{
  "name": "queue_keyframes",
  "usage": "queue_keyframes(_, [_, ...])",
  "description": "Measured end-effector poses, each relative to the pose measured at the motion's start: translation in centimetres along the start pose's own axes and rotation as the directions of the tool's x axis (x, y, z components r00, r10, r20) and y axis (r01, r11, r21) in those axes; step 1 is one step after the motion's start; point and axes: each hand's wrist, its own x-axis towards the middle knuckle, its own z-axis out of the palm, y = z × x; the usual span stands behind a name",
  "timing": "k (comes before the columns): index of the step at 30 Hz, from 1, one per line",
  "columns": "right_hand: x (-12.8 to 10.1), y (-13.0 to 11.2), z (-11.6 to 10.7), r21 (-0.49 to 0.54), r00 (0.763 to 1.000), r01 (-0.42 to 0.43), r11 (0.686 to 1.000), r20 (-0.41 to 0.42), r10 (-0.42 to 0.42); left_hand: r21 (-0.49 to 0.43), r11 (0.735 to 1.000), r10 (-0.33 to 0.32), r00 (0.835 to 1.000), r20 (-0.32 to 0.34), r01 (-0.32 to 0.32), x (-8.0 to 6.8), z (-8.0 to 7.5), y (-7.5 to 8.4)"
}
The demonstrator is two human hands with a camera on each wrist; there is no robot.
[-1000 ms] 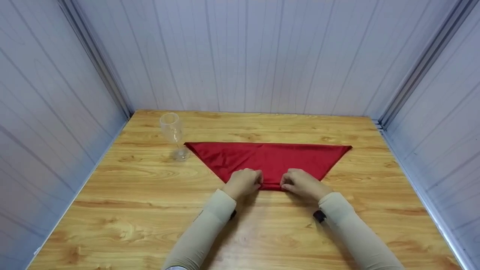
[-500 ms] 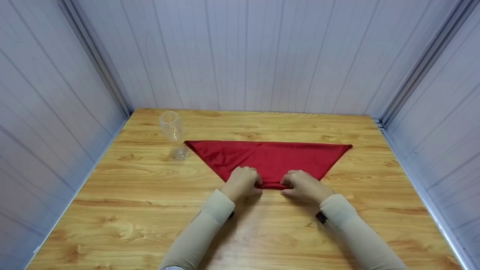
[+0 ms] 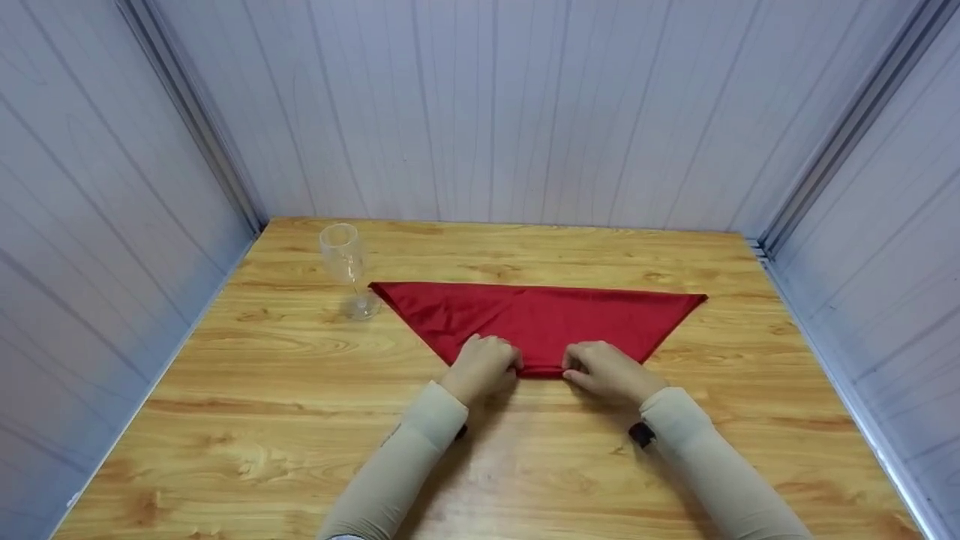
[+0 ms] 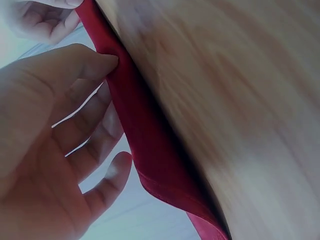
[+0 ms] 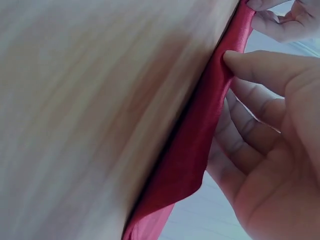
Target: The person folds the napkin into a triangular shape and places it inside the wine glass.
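Pinching the red napkin (image 3: 540,319) at its near fold, your left hand (image 3: 484,365) and right hand (image 3: 604,370) grip thin, slippery satin; hold beside your thumbs.

Item: red satin napkin (image 3: 536,319)
Form: folded triangle, long edge away from the person, near point folded under
Position: flat at table centre

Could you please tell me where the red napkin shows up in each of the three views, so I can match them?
Head: the red napkin lies mid-table as a wide triangle, its near tip between both hands.
Left wrist: a red strip running top left to bottom, against the wood.
Right wrist: a red strip running top right to bottom, against the wood.
Shared landmark: the wooden table.
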Motion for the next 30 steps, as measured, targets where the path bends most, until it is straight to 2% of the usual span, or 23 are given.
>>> queue_keyframes(8, [0.0,0.6,-0.4,0.121,0.994,-0.039,0.992,0.102,0.026,-0.079,0.997,0.017,0.999,0.045,-0.014,-0.1,-0.2,-0.6])
queue_keyframes(12, [-0.1,0.7,-0.6,0.161,0.988,-0.072,0.984,0.147,0.048,-0.171,0.985,-0.011,0.995,0.103,0.029,0.1,-0.2,-0.9])
queue_keyframes(17, [-0.1,0.7,-0.7,0.187,0.987,-0.086,0.978,0.151,0.058,-0.25,0.964,-0.051,0.989,0.141,0.086,0.4,-0.2,-1.4])
queue_keyframes(23, [-0.3,1.1,-0.4,0.159,0.997,-0.051,0.986,0.068,0.041,-0.291,0.95,-0.084,0.992,0.098,0.109,0.4,0.1,-1.9])
queue_keyframes(27, [-0.4,1.0,-0.3,0.096,0.999,-0.037,0.995,-0.015,0.039,-0.225,0.971,-0.069,0.997,0.04,0.076,0.3,0.2,-1.8])
queue_keyframes(30, [-0.3,0.8,-0.4,0.051,0.999,-0.022,0.998,-0.048,0.024,-0.152,0.988,-0.038,0.999,-0.015,0.035,0.2,0.1,-1.7])
